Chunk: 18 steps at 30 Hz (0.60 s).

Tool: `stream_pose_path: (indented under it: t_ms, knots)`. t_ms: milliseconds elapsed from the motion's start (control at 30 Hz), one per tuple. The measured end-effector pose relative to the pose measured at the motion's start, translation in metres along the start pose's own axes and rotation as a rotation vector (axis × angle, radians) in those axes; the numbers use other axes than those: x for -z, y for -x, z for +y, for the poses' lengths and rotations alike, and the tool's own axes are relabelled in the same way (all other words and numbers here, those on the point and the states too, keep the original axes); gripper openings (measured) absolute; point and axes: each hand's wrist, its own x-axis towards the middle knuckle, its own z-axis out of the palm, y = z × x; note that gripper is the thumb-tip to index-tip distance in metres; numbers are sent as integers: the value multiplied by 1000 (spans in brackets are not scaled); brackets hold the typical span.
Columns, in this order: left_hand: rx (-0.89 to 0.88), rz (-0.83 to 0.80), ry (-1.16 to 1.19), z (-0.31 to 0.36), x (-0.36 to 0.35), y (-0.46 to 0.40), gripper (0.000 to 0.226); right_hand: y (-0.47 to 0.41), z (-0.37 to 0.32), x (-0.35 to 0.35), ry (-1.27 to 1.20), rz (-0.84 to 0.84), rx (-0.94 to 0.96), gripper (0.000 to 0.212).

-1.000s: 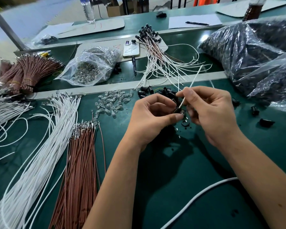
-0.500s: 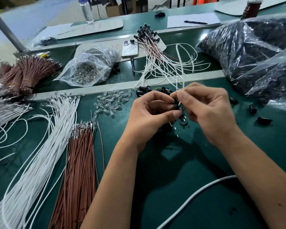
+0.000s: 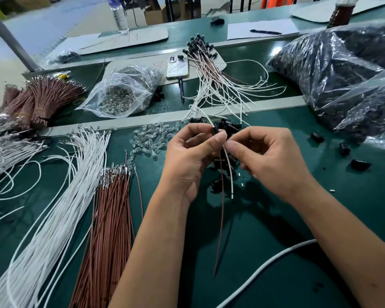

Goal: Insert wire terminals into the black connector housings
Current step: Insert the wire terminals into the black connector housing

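Head view: left hand [image 3: 188, 161] and right hand [image 3: 269, 160] raised together over the green tabletop [image 3: 276, 252], fingertips nearly touching. Left hand pinching a small black connector housing [image 3: 215, 130] between thumb and forefinger, other fingers curled. Right hand pinching the wires just below that housing, fingers curled. Hanging down from the pinch: a white wire [image 3: 229, 172], short, and a brown wire [image 3: 220, 214], longer, reaching toward the near edge. Behind and under the hands, a loose pile of black housings [image 3: 229, 126]; a few more scattered to the right [image 3: 343, 148]. Left of the hands, clear small bulbs [image 3: 151, 138], a fan of white wires [image 3: 60, 196] and a bundle of brown wires [image 3: 111, 218] with metal terminals at the far ends. Farther back, finished wire assemblies [image 3: 211, 70], a phone [image 3: 177, 67], a clear bag of parts [image 3: 122, 92]. At the right, large bags of black parts [image 3: 342, 70].
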Motion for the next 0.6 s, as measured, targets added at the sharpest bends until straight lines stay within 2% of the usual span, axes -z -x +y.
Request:
stream_pose_path:
  t_ms: [200,333,400,533,600]
  knots:
    - [55,-12,22,2,2,0,25,1,1,0,-1,-54,-46,13]
    - [48,-7,49,3,1,0,24,0,0,4,-5,-169,-62,13]
    - [31,40,92,5,3,-1,25,0,-2,10,8,-333,-83,10]
    - [19,48,181,10,6,-1,21,1,-7,22,9,-800,-206,8]
    - [-3,-1,172,11,6,1,21,2,-9,20,-48,-821,-252,8]
